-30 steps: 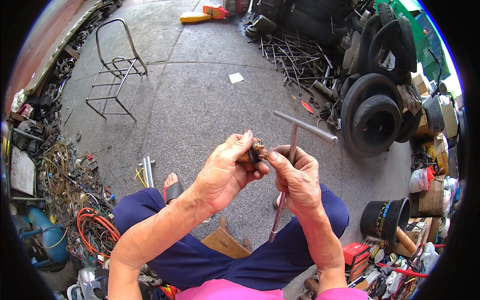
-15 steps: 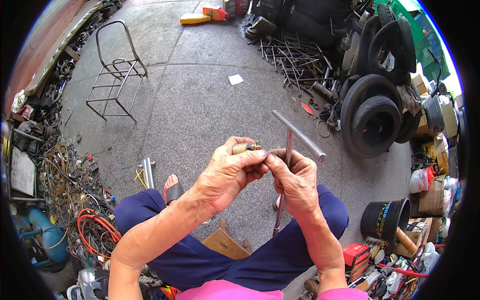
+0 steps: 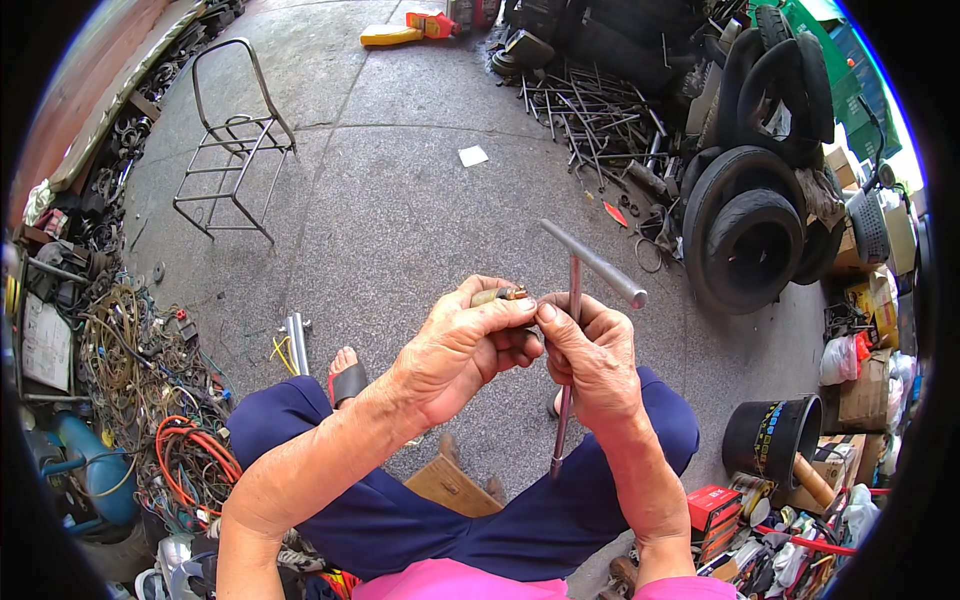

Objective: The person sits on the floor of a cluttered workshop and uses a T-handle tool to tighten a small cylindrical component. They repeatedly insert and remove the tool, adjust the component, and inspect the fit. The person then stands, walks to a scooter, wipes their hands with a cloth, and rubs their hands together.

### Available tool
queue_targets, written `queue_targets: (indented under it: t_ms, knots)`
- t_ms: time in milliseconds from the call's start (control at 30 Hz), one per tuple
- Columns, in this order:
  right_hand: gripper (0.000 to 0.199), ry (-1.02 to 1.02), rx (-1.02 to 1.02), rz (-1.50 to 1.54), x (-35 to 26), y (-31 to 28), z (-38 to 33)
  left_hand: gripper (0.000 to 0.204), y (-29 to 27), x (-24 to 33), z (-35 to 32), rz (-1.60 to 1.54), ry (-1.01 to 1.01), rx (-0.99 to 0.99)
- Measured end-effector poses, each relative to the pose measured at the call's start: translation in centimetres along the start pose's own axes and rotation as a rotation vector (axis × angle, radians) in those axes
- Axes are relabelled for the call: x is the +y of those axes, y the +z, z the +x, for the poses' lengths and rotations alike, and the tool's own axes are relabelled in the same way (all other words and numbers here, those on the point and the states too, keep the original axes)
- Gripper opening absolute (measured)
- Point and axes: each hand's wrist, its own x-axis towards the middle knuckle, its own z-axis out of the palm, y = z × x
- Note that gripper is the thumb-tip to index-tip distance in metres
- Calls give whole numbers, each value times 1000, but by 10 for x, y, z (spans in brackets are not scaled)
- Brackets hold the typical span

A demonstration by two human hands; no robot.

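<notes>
My left hand (image 3: 450, 350) is closed around a small brass-coloured cylindrical part (image 3: 492, 296). The part's coppery end sticks out past the index finger and thumb, toward my right hand (image 3: 600, 370). Upright in the right fist stands a metal T-handle wrench (image 3: 598, 266); its grey crossbar is above the knuckles and its reddish shaft runs down to near my right thigh. My right thumb and index finger are pinched together beside the left thumb tip. Whether something tiny is between them I cannot make out. Both hands are above the gap between my knees.
A wooden board (image 3: 452, 486) is between my legs. A bare metal chair frame (image 3: 236, 150) stands at far left, with tangled cables (image 3: 130, 370) nearer. Tyres (image 3: 745, 235) and metal rods (image 3: 590, 115) lie at far right; a black bucket (image 3: 765, 440) stands near my right knee.
The wrench has tilted slightly more upright, its lower end moving a little right. My right thumb has drawn slightly away from the left one, and the brass-coloured part has turned a little.
</notes>
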Motion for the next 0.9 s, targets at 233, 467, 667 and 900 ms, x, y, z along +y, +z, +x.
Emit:
queue_targets:
  t_ms: [233,467,667,900]
  knots:
    - [21,31,27,52,5,-8,2,23,3,3,-3,38,-39,-1]
    - [20,17,45,60,6,-5,3,21,3,-1,-1,4,-21,16]
    - [20,127,4,193,2,-5,4,24,2,0,-3,21,-10,22]
    - [20,33,67,31,5,-3,3,31,2,-1,-3,41,1,47]
